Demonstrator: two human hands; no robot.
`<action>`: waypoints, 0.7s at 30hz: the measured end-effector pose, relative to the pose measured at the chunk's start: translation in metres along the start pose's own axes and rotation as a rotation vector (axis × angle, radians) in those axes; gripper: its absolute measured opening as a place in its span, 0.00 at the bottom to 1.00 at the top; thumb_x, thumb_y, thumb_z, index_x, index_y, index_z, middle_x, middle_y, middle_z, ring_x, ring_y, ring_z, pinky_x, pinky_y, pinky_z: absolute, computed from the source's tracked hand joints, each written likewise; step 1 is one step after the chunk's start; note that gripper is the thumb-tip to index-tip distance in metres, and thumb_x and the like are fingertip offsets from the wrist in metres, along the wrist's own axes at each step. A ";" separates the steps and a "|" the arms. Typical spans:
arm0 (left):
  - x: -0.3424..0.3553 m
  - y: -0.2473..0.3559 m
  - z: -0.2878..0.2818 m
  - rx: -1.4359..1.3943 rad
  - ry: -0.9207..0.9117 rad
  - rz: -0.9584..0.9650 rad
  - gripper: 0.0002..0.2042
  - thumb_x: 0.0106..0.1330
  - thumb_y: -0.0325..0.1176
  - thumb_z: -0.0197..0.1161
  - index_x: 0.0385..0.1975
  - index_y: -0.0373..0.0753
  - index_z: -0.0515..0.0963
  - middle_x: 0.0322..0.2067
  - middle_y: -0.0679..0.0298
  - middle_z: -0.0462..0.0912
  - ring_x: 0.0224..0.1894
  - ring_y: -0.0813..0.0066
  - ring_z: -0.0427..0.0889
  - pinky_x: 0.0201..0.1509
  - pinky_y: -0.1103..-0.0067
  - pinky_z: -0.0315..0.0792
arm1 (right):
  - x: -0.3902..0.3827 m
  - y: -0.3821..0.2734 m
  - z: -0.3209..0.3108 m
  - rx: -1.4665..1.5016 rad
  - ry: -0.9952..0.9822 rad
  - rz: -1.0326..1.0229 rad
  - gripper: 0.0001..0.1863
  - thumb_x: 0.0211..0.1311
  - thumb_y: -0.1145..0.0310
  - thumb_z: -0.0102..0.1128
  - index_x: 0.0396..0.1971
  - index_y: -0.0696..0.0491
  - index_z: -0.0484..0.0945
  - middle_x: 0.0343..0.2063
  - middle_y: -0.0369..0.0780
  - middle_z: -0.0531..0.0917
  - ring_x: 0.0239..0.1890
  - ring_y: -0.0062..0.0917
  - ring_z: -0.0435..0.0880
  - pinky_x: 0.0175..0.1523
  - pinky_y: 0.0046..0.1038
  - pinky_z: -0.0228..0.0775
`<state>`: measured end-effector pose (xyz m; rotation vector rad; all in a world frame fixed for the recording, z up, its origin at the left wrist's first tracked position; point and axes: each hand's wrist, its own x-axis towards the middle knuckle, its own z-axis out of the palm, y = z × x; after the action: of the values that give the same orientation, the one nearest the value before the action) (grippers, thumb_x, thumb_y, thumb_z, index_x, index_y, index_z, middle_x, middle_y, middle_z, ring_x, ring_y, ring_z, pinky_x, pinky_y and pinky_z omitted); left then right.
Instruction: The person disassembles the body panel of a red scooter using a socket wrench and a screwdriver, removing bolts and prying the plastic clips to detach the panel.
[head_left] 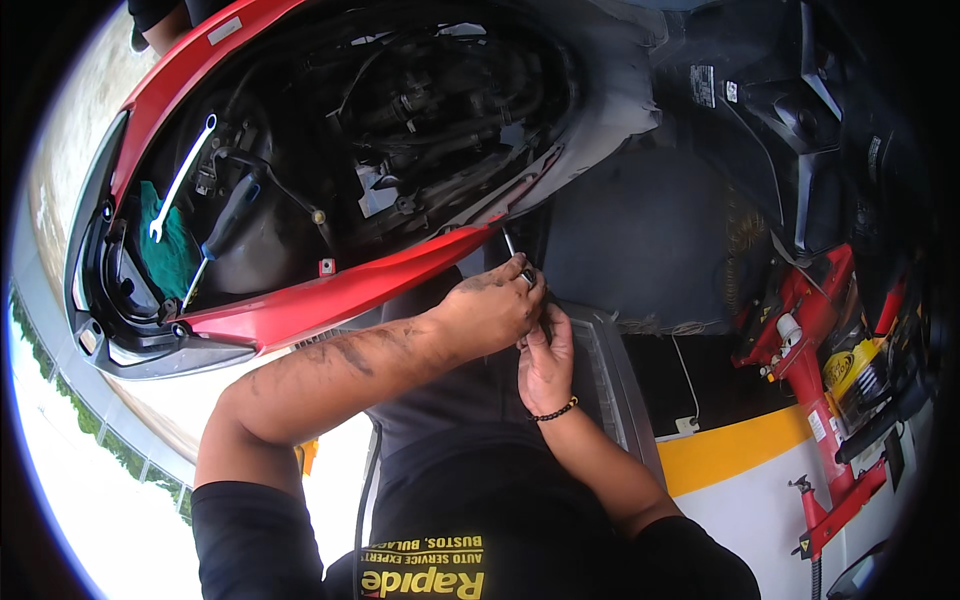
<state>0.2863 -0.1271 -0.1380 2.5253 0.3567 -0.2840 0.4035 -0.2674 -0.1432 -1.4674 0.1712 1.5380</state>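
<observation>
My left hand [492, 308], smudged with black grease, is closed just below the front tip of a red scooter side panel [370, 283]. A slim metal shaft [509, 242] sticks up from its fingers toward the panel's lower edge; the handle is hidden, so I cannot tell what tool it is. My right hand [547, 360], a beaded bracelet at its wrist, meets the left from below. Its thumb is raised and its fingers are bent in behind the left hand. What they pinch, if anything, is hidden.
The scooter's open body bay [430, 110] lies ahead. In its rear part are a combination wrench [182, 180], a screwdriver [235, 215] and a green cloth [168, 250]. A red jack-like metal frame [815, 385] stands at right. Someone else's arm [165, 32] shows at the top left.
</observation>
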 end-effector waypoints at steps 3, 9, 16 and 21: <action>0.008 -0.005 -0.009 0.180 -0.042 -0.006 0.13 0.61 0.34 0.56 0.39 0.36 0.83 0.47 0.53 0.80 0.52 0.60 0.80 0.64 0.67 0.67 | 0.005 0.004 -0.008 -0.552 0.075 -0.366 0.19 0.63 0.70 0.64 0.52 0.54 0.69 0.39 0.31 0.74 0.38 0.15 0.68 0.46 0.21 0.63; 0.026 -0.020 -0.017 -0.031 -0.453 0.100 0.12 0.60 0.36 0.58 0.37 0.38 0.83 0.44 0.57 0.80 0.46 0.63 0.81 0.59 0.66 0.70 | 0.009 -0.020 -0.006 0.276 -0.182 0.383 0.14 0.66 0.61 0.59 0.46 0.51 0.72 0.35 0.36 0.74 0.25 0.18 0.71 0.30 0.20 0.63; 0.007 -0.018 -0.012 0.013 -0.083 0.159 0.10 0.59 0.34 0.58 0.36 0.40 0.82 0.39 0.58 0.82 0.45 0.63 0.83 0.60 0.65 0.71 | 0.026 0.015 -0.014 -0.197 -0.278 0.088 0.13 0.67 0.61 0.54 0.47 0.49 0.74 0.24 0.35 0.75 0.21 0.17 0.71 0.23 0.17 0.60; 0.002 -0.012 -0.001 0.028 -0.025 0.115 0.10 0.60 0.33 0.57 0.37 0.39 0.81 0.45 0.59 0.79 0.44 0.60 0.82 0.61 0.60 0.73 | 0.018 -0.013 -0.014 -0.030 -0.202 0.267 0.08 0.66 0.64 0.54 0.39 0.51 0.77 0.30 0.35 0.79 0.24 0.14 0.72 0.24 0.14 0.60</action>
<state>0.2849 -0.1161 -0.1437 2.5557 0.1980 -0.2778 0.4256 -0.2602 -0.1557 -1.3423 0.2319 1.9015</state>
